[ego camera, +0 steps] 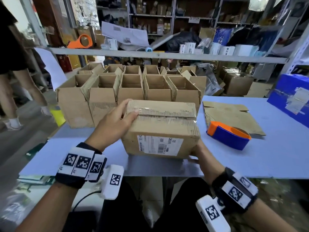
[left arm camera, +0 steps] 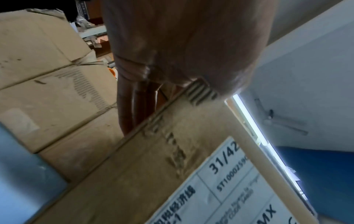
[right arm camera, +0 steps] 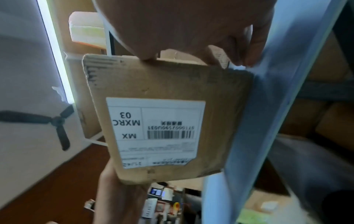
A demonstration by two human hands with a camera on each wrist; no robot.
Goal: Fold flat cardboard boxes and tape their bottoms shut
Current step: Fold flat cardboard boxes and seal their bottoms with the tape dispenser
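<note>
I hold a folded cardboard box point(ego camera: 160, 124) just above the blue table point(ego camera: 267, 156), its taped seam facing up and a white shipping label point(ego camera: 160, 145) facing me. My left hand point(ego camera: 121, 117) grips the box's left end, thumb on top by the tape, fingers round the far edge. My right hand point(ego camera: 199, 154) holds the lower right corner with fingers tucked underneath. The left wrist view shows the box point(left arm camera: 153, 174) under my left hand point(left arm camera: 182, 45). In the right wrist view the box point(right arm camera: 162, 84) hangs from my right hand point(right arm camera: 191, 30).
A blue and orange tape dispenser point(ego camera: 229, 136) lies right of the box, partly on a flat cardboard sheet point(ego camera: 232, 116). Several open folded boxes point(ego camera: 130, 87) stand in rows behind. A blue carton point(ego camera: 291, 97) sits far right. A person's legs point(ego camera: 10, 84) stand at left.
</note>
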